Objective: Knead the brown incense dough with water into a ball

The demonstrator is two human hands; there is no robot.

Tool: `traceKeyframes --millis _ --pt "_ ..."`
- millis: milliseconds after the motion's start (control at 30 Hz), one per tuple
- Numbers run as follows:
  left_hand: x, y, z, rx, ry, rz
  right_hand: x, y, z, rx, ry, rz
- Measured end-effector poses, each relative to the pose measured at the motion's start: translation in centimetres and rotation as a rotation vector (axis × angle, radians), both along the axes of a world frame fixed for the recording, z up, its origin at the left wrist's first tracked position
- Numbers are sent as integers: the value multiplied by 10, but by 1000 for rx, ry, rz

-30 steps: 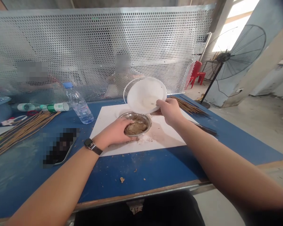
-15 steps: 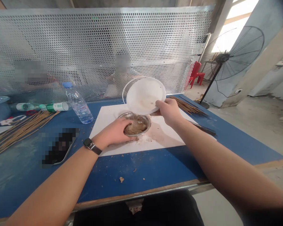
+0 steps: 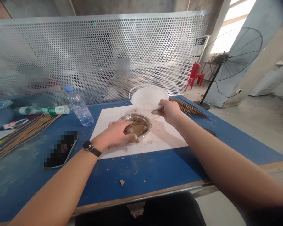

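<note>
My right hand [image 3: 169, 111] grips the rim of a white plastic bowl [image 3: 148, 98], which it holds tilted just above the far edge of a white board [image 3: 163, 139]. A thin pale film coats the inside of that bowl. My left hand [image 3: 115, 133] reaches into a round steel bowl [image 3: 137, 117] and presses into wet brown paste [image 3: 138, 129]. The hand hides the near side of the bowl. Crumbs of paste lie on the board beside it.
On the blue table [image 3: 141, 172] stand a water bottle [image 3: 80, 110], a blurred phone [image 3: 60, 149] and bundles of thin sticks [image 3: 21, 138] [image 3: 187, 107]. Brown crumbs dot the tabletop. Behind a perforated metal screen [image 3: 96, 53] sit several people. A standing fan [image 3: 235, 55] stands to the right.
The white bowl has dropped lower and tilted flatter, no longer tipped steeply toward me. My left hand has shifted slightly within the steel bowl, and more crumbs lie near its rim.
</note>
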State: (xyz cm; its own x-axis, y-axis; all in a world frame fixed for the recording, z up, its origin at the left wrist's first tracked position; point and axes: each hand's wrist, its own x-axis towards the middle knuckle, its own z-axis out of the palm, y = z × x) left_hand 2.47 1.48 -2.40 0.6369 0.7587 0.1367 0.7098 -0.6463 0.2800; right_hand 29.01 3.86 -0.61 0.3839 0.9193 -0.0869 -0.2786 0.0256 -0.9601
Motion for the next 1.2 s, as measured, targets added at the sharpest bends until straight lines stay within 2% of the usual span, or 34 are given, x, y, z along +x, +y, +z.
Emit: traceKeyframes --millis 167,333,567,733,833,933,1067,1200 --pt "8 3 4 63 66 81 6 10 4 -18 106 -20" --pt "15 5 14 25 141 108 8 14 6 -25 144 -14" --pt "14 3 17 87 -78 77 7 16 0 -18 140 -2" --pt "4 4 28 166 -204 83 -1 3 0 -56 108 19" --pt "-5 4 35 212 -384 163 -14 -13 4 -152 2 98" --pt "-12 3 37 171 -531 212 -28 -26 4 -209 -211 209" --pt "-12 1 34 153 -570 230 -34 -30 -5 -191 -527 305" --pt "-10 2 28 146 -591 226 -31 -29 -9 -240 -705 329"
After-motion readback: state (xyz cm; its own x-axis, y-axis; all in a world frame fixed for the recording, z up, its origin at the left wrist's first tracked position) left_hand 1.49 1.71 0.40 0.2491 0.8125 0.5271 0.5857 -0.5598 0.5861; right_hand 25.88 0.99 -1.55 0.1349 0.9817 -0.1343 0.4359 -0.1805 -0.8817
